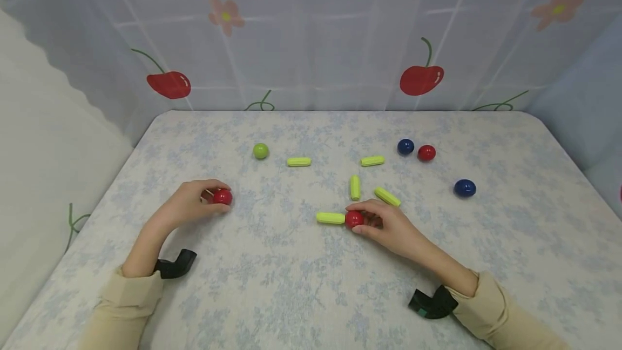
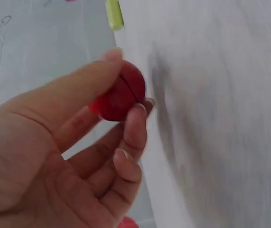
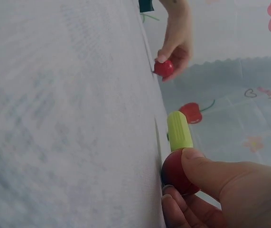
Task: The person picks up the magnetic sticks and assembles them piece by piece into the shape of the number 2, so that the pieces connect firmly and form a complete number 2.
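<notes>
Between thumb and fingers my left hand [image 1: 196, 199] pinches a red ball [image 1: 223, 197] on the left side of the table; a dark seam crosses that ball [image 2: 121, 92] in the left wrist view. My right hand [image 1: 389, 224] grips a second red ball [image 1: 354, 219] near the middle. From this ball a yellow-green ribbed stick [image 1: 330, 218] extends leftward, its end against the ball. Close to the right hand lie two more such sticks, one pointing away [image 1: 355, 188] and one slanted [image 1: 387, 197].
Farther back lie a green ball [image 1: 261, 150] and two more yellow-green sticks, one left [image 1: 298, 162] and one right [image 1: 372, 161]. At right are a blue ball [image 1: 405, 147], a red ball [image 1: 426, 153] and another blue ball [image 1: 465, 188]. A cherry-print curtain [image 1: 311, 42] hangs behind the table.
</notes>
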{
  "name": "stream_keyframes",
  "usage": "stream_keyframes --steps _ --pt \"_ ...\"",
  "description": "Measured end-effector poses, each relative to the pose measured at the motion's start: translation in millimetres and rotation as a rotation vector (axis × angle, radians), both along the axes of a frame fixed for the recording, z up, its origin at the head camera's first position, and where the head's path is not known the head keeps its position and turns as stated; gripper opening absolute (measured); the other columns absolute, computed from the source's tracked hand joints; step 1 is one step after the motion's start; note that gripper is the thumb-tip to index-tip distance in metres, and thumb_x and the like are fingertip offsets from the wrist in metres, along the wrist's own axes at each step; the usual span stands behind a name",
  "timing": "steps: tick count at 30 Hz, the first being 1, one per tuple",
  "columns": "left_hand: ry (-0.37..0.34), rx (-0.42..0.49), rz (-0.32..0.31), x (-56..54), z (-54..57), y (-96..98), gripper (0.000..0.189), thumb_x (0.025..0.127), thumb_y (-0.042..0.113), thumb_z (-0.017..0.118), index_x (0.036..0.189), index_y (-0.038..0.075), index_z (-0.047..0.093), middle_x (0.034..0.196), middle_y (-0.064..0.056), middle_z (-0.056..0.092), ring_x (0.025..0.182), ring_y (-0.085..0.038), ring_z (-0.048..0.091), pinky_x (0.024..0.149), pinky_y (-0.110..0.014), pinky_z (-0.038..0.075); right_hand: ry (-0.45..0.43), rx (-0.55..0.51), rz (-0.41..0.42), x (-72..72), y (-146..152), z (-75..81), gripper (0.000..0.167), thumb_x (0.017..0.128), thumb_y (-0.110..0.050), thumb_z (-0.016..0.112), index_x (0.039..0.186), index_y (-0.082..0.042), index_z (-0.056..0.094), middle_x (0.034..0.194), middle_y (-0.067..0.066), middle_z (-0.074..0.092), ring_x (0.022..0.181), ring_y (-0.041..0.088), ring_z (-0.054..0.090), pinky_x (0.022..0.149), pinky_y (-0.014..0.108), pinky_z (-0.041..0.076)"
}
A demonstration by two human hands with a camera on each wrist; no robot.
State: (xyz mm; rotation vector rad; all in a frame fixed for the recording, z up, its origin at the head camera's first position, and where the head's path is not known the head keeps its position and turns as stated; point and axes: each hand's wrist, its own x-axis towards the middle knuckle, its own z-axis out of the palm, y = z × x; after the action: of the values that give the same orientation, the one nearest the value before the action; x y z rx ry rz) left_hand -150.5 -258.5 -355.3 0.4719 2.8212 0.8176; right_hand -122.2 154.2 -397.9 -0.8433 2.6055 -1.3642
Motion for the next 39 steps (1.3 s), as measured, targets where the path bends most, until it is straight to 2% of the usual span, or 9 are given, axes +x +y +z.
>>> stream_keyframes --steps 7,13,16,19,24,33,39 --pt "-0.049 0.236 -0.087 -3.6 -6.2 37.3 0.039 0.078 0.006 0.077 0.114 0.004 0.063 0.108 -0.010 0.057 0.087 -0.022 0.061 0.075 -0.033 0.051 0.005 -0.008 0.002 -0.1 0 -0.8 0.037 0.081 -0.007 0.074 0.116 -0.007 0.064 0.103 0.000 0.059 0.078 0.012 0.054 0.065 0.026 0.048" --pt "-0.139 0.368 -0.233 -4.0 -12.3 78.9 0.040 0.079 0.006 0.075 0.117 0.002 0.063 0.113 -0.009 0.060 0.090 -0.018 0.062 0.077 -0.028 0.050 0.005 -0.012 0.004 -0.5 1 -2.3 0.037 0.080 -0.007 0.074 0.116 -0.007 0.064 0.104 0.000 0.060 0.077 0.012 0.054 0.064 0.026 0.048" --pt "-0.157 0.375 -0.300 -4.0 -16.7 95.1 0.038 0.082 0.010 0.074 0.117 0.004 0.063 0.111 -0.005 0.062 0.089 -0.015 0.060 0.077 -0.029 0.049 0.006 -0.015 0.008 -0.8 0 -3.7 0.037 0.081 -0.008 0.074 0.116 -0.006 0.064 0.104 0.000 0.060 0.077 0.012 0.054 0.064 0.026 0.048" --pt "-0.152 0.367 -0.340 -3.9 -19.8 106.0 0.035 0.082 0.012 0.074 0.115 0.006 0.064 0.107 -0.001 0.064 0.088 -0.014 0.058 0.074 -0.030 0.048 0.003 -0.014 0.005 -0.3 -1 -4.1 0.036 0.081 -0.008 0.074 0.116 -0.006 0.064 0.103 0.000 0.060 0.077 0.012 0.054 0.064 0.026 0.048" --pt "-0.133 0.347 -0.352 -3.7 -23.1 116.2 0.033 0.080 0.011 0.075 0.112 0.010 0.065 0.103 0.003 0.064 0.087 -0.014 0.057 0.068 -0.028 0.045 -0.006 -0.001 -0.008 0.8 0 -3.3 0.036 0.081 -0.007 0.074 0.115 -0.007 0.064 0.102 0.000 0.059 0.077 0.012 0.053 0.064 0.026 0.048" --pt "-0.122 0.373 -0.353 -1.2 -26.3 128.4 0.031 0.081 0.012 0.075 0.110 0.011 0.064 0.100 0.003 0.062 0.082 -0.016 0.057 0.063 -0.027 0.045 -0.006 0.002 -0.008 0.6 -1 -0.6 0.036 0.081 -0.008 0.073 0.117 -0.007 0.064 0.102 -0.001 0.060 0.077 0.012 0.053 0.065 0.027 0.048" --pt "-0.029 0.330 -0.385 0.0 -29.4 144.3 0.035 0.080 0.013 0.076 0.113 0.008 0.065 0.101 0.002 0.061 0.087 -0.012 0.053 0.074 -0.027 0.045 0.005 0.006 -0.012 -0.1 -1 -0.3 0.036 0.081 -0.008 0.074 0.116 -0.007 0.065 0.103 0.000 0.060 0.076 0.012 0.053 0.064 0.027 0.048"
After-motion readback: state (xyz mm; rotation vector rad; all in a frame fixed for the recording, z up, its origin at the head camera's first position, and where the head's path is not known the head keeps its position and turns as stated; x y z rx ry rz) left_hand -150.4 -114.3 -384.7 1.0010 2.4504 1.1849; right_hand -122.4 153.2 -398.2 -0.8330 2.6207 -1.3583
